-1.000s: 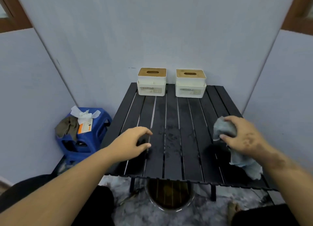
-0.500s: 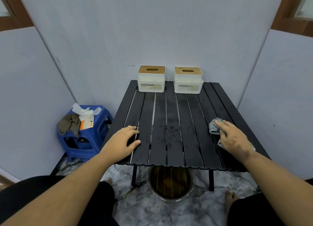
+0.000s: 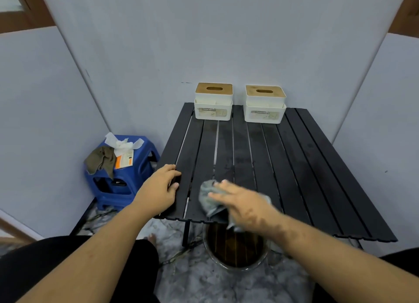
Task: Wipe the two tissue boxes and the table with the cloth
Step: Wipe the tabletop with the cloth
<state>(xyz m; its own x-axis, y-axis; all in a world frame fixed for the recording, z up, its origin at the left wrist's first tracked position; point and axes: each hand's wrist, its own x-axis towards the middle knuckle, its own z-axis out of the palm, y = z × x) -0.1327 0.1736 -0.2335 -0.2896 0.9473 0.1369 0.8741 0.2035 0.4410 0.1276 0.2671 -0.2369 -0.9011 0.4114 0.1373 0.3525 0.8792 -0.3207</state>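
Note:
Two white tissue boxes with wooden lids stand at the far edge of the black slatted table: the left tissue box and the right tissue box. My right hand presses a grey cloth flat on the near left part of the table, fingers stretched out and blurred. My left hand rests on the table's near left corner, its fingers curled over the outer slat.
A blue plastic stool with a brown rag, crumpled tissue and a packet stands left of the table. A round bucket sits on the floor under the near edge. Grey walls close in behind and on both sides.
My right hand has swept the cloth from the table's right side across to the near left. My left hand has slid a little left to the corner.

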